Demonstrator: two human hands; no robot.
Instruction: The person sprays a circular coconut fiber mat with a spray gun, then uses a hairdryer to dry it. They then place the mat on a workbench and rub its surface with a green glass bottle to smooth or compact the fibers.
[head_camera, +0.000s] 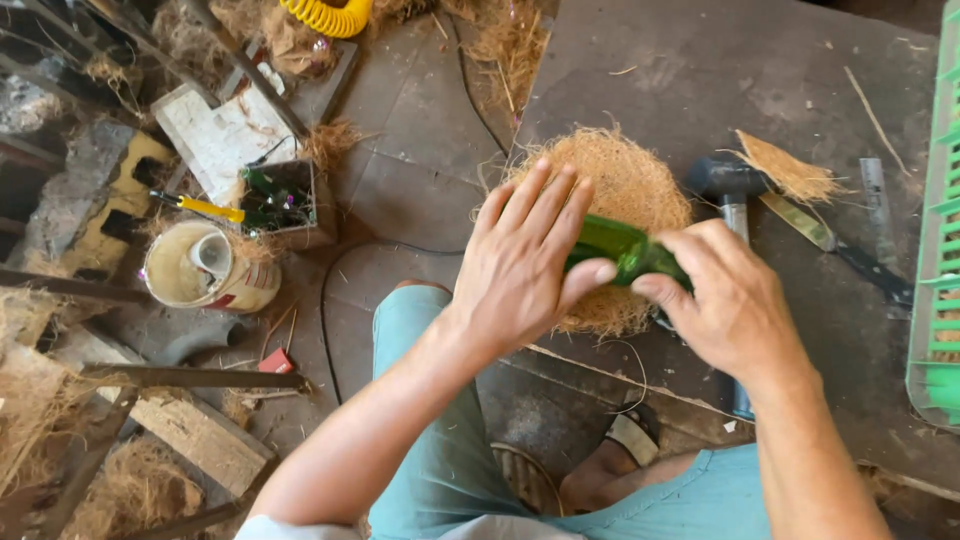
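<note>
Both hands close on the glossy green glass cylinder (625, 250): left hand (520, 265) pinches its near end, fingers splayed; right hand (725, 300) wraps the far end. Keep it pressed level against the round brown coir-fibre pad (620, 185) directly beneath the grip.

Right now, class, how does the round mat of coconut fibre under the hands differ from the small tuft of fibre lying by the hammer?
The round fibre mat is far larger than the small tuft. The mat is a disc; the tuft is a flat wedge. The mat lies partly under the left hand, the right hand and the green piece they hold; the tuft lies untouched. Both are brown fibre on the dark board.
</note>
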